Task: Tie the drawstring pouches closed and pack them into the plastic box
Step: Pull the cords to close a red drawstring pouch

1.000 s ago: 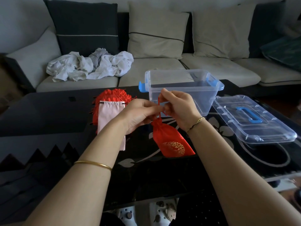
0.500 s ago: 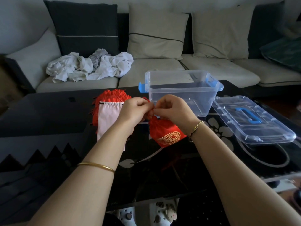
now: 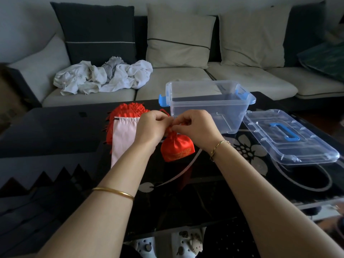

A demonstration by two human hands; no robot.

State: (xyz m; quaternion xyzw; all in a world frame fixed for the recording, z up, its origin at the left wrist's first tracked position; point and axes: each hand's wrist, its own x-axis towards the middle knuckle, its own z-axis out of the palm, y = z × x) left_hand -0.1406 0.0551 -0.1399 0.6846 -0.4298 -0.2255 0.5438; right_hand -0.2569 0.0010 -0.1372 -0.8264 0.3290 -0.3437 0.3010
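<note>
Dark glass table [image 3: 55, 131]: both hands, left hand [image 3: 151, 127] and right hand [image 3: 197, 127], pinch the cord atop the red pouch [image 3: 176, 148] hanging under their fingertips, knotting it. Next, probably, into the plastic box [image 3: 208, 107] just beyond.

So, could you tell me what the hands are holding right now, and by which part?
The left hand and right hand both pinch the red pouch at its gathered neck, by the drawstring.

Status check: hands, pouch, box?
Left hand and right hand pinching red pouch neck. Pouch cinched, not yet boxed. Plastic box open, lid beside it; nothing blocking.
</note>
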